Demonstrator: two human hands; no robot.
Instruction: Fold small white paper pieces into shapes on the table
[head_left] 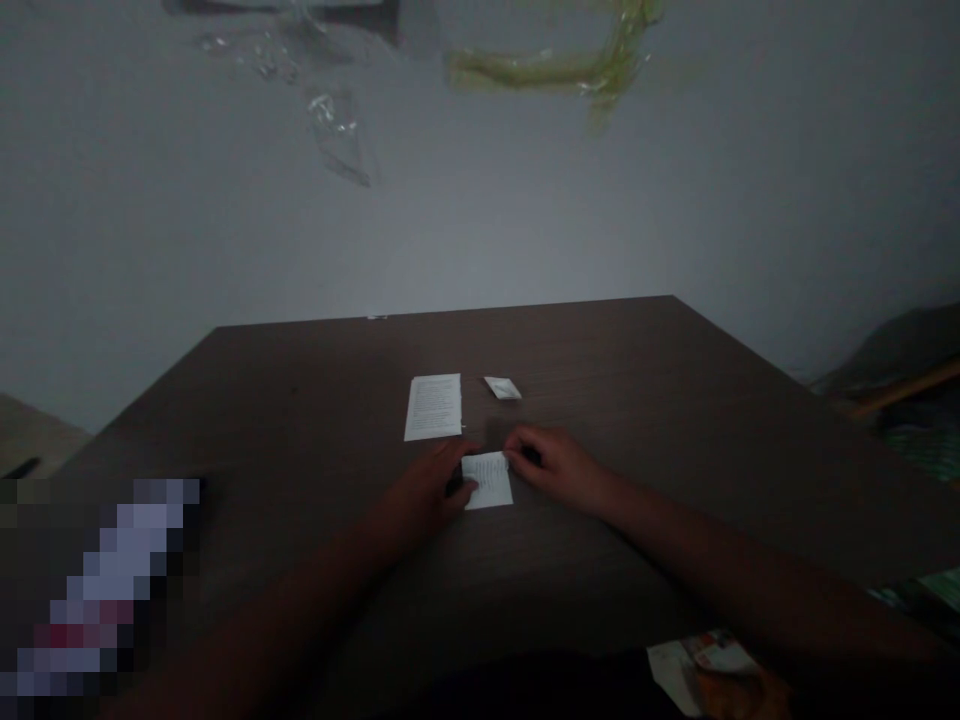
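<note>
A small white sheet of paper (489, 484) with lines of writing lies on the table in front of me. My left hand (439, 485) is at its left side, thumb over the paper and fingers reaching to its upper left corner. At the upper right corner, my right hand (555, 462) pinches the paper's edge between thumb and fingertips. Just beyond my left hand rests a larger printed sheet (434, 407), flat on the table. A small folded white paper (502, 388) sits beyond my right hand. The dim light hides finger details.
The dark wooden table (315, 380) meets a pale wall (525, 210) at its back edge. Clear tape (337, 130) and yellowish tape (532, 72) stick to the wall. A pixelated patch (112, 580) covers something at the left. A colourful packet (724, 670) shows below the near edge.
</note>
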